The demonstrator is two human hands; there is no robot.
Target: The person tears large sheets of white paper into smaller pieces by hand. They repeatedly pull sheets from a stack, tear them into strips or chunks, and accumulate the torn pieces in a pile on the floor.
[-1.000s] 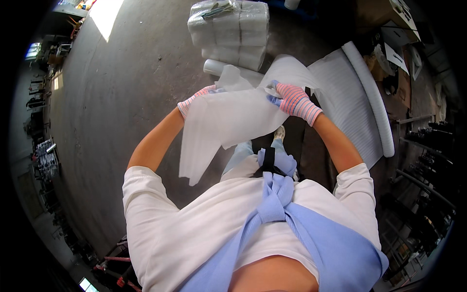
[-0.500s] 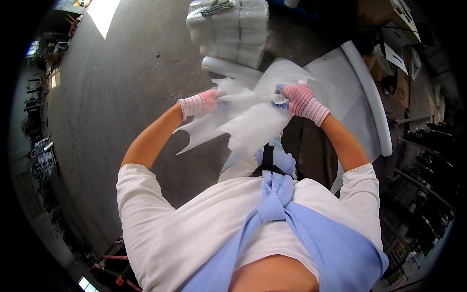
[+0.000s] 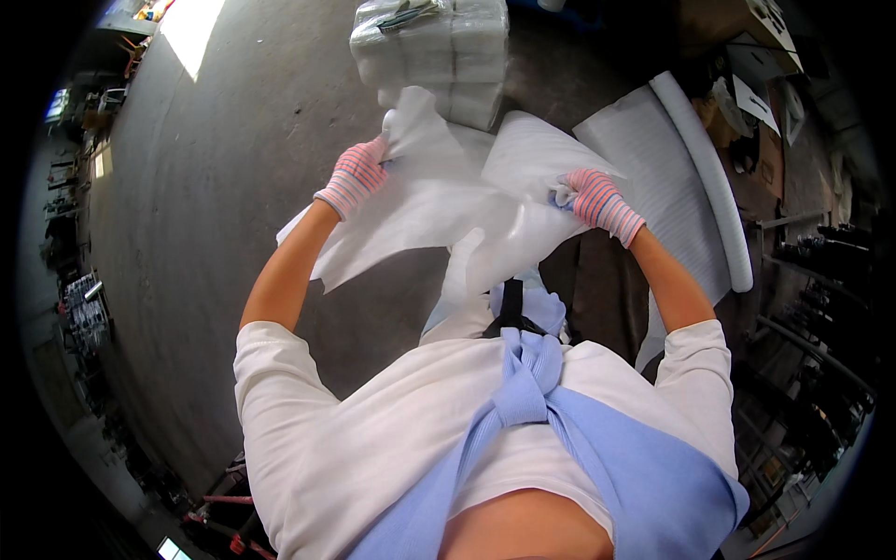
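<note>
My pink-striped, knit-gloved left hand [image 3: 357, 175] and matching right hand [image 3: 602, 201] are both curled closed, gripping the thin, translucent white foam-like sheet [image 3: 434, 201] spread between them in front of me; a gentle, even pull should guard against ripping. Folds hide most of my fingertips, and I can't tell how many layers overlap in the middle.

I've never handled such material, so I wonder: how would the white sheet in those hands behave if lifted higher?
The sheet is probably floppy: it hangs in loose folds between the left hand and the right hand. It seems light for its size, being broad yet thin-looking. It might tear if tugged, given its ragged lower edge.
</note>
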